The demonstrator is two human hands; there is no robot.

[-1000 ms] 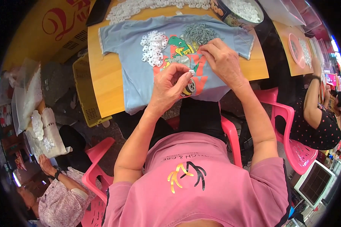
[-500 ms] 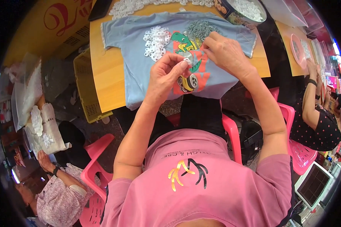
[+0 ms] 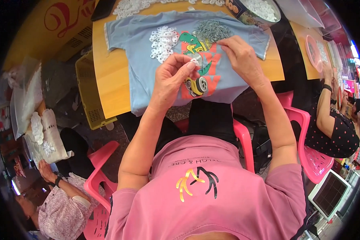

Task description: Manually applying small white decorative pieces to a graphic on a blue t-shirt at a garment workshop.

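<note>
My left hand [image 3: 173, 76] is closed in a pinch on a small white plastic clip [image 3: 195, 61] with a hole in it, held above the shirt's dinosaur print. My right hand [image 3: 242, 56] reaches to the lower right edge of a heap of thin grey metal nails [image 3: 213, 31]. Its thumb and fingertips are drawn together; whatever lies between them is too small to make out. Left of the print lies a pile of similar white clips [image 3: 164, 42]. Clips and nails rest on a light blue T-shirt [image 3: 138, 60] spread over the table.
More white clips [image 3: 136, 7] lie along the table's far side, beside a round tin [image 3: 277, 14] full of them. The wooden table [image 3: 110, 88] has a yellow crate [image 3: 88, 92] at its left. People sit on both sides, near pink chairs [image 3: 244, 140].
My right hand has turned slightly and its fingertips have shifted a little at the nail heap's edge. My left hand still pinches the clip. The whole view has shifted slightly.
</note>
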